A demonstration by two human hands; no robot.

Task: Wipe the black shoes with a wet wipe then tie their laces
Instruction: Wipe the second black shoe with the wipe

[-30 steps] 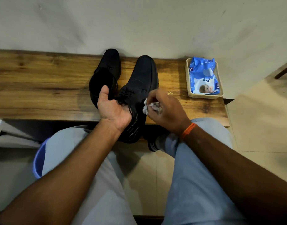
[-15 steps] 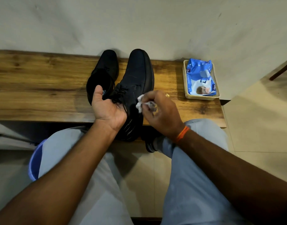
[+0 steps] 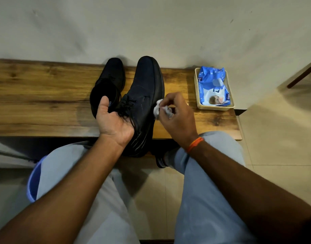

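Two black lace-up shoes are on the wooden bench [image 3: 37, 95]. The left shoe [image 3: 114, 80] lies flat near the wall, its opening toward me. The right shoe [image 3: 146, 90] is tilted, heel hanging over the bench's near edge, and my left hand [image 3: 114, 122] grips it at the opening, palm up, beside its loose laces [image 3: 127, 107]. My right hand [image 3: 177, 117] pinches a crumpled white wet wipe [image 3: 158, 109] against the shoe's right side.
A beige tray [image 3: 197, 90] with a blue wet-wipe pack [image 3: 212, 85] sits at the bench's right end by the wall. A blue bucket rim [image 3: 32, 182] shows by my left knee. My knees are close under the bench edge; tiled floor lies to the right.
The held shoe's toe has swung further from me toward the wall. My right hand with the wipe has slid from the shoe's middle out to its right side.
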